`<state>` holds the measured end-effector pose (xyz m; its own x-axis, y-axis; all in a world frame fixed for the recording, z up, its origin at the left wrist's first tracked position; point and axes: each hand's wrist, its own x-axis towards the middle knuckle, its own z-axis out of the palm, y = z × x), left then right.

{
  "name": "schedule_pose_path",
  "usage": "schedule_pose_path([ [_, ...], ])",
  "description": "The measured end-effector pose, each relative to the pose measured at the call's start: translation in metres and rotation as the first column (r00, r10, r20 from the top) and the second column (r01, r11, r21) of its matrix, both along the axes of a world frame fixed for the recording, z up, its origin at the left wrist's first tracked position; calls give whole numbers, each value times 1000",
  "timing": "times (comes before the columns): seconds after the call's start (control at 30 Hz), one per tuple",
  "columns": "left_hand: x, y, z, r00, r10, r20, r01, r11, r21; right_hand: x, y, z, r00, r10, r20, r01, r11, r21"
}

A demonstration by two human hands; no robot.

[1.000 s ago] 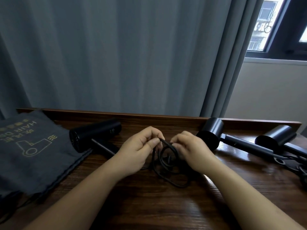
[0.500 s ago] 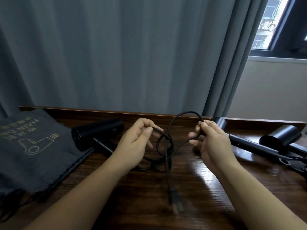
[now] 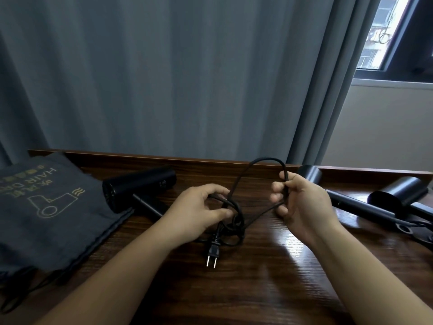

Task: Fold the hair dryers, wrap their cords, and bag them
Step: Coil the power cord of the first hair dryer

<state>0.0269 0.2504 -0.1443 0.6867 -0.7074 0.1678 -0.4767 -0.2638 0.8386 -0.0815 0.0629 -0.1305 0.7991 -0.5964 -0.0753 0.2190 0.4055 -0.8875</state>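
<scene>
Both hands work a black cord (image 3: pixel 243 177) over the middle of the dark wooden surface (image 3: pixel 269 277). The left hand (image 3: pixel 199 214) has its fingers curled, pinching a bundle of coils between thumb and fingertips. The right hand (image 3: pixel 302 205), at 3 o'clock from it, grips another stretch of the cord in curled fingers, and a loop arches up and over between the two hands. Below the left hand, at 6 o'clock, the plug (image 3: pixel 213 249) hangs down to the surface with its two prongs pointing toward the person.

The dryer (image 3: pixel 140 186) this cord seems to belong to lies at 10 o'clock from the left hand, barrel sideways, its handle running under the wrist. Further out at 9 o'clock a dark bag (image 3: pixel 46 207) with gold print of a dryer lies flat, touching the barrel's end. At 2 o'clock, just behind the right hand, a second dryer (image 3: pixel 311 174) rests with its long handle stretched toward 4 o'clock, and a third dryer (image 3: pixel 398 195) sits beside it near the edge. A grey curtain (image 3: pixel 164 78) hangs behind it all.
</scene>
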Motion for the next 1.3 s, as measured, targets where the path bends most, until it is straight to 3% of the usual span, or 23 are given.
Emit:
schedule_pose_path([
  [0.03,0,0,1,1000,1,-1,-1,1000,-16,0,1,1,999,-4,-38,1,998,-70],
  [0.07,0,0,2,1000,1,-17,-2,999,-43,1,0,-1,993,-48,-104,24,975,-221],
  [0.1,-2,1,2,999,-2,-34,-1,998,-64,1,-2,-5,975,-137,-176,44,892,-451],
  [0.13,-3,2,3,999,-2,-33,0,998,-66,1,-6,-10,936,-286,-207,57,701,-711],
  [0.17,-5,2,3,1000,-3,-12,2,998,-55,1,-8,-13,888,-430,-160,47,431,-901],
  [0.2,-5,1,1,1000,-3,22,3,999,-35,1,-10,-16,869,-493,-34,70,191,-979],
  [0.23,-5,1,-1,999,-2,47,3,1000,-19,0,-9,-16,884,-460,81,110,37,-993],
  [0.3,-7,0,-3,998,-10,56,11,1000,-13,-2,-6,-14,955,-241,172,157,-77,-985],
  [0.37,-7,-1,-4,998,-23,53,24,999,-25,1,-1,-20,999,-35,34,27,-187,-982],
  [0.43,-8,-1,-1,999,-36,29,37,998,-54,6,-6,-31,990,-39,-133,-139,-283,-949],
  [0.5,-6,0,1,998,-44,-50,38,992,-118,9,-11,-32,985,-110,-132,-155,-242,-958],
  [0.63,3,-1,0,963,-38,-268,-59,936,-347,0,-18,-20,943,-327,69,83,30,-996],
  [0.73,8,-5,-1,915,-71,-397,-178,812,-556,-3,-25,-14,865,-483,134,269,222,-937],
  [0.83,14,-4,5,828,-86,-554,-344,701,-624,-4,-27,-10,889,-436,141,339,419,-842],
  [0.93,20,1,9,702,-202,-682,-459,604,-652,-5,-21,-15,932,-345,111,236,346,-908],
  [1.1,17,3,14,543,-381,-748,-529,537,-658,-3,-17,-21,975,-158,-154,-108,267,-958],
  [1.2,14,4,17,497,-474,-727,-517,511,-687,-1,-17,-26,947,-141,-290,-277,105,-955],
  [1.27,11,3,17,499,-513,-699,-482,506,-715,-1,-12,-24,965,-174,-196,-202,-18,-979],
  [1.3,9,2,17,504,-521,-689,-464,509,-725,-2,-8,-21,985,-136,-104,-108,-27,-994],
])
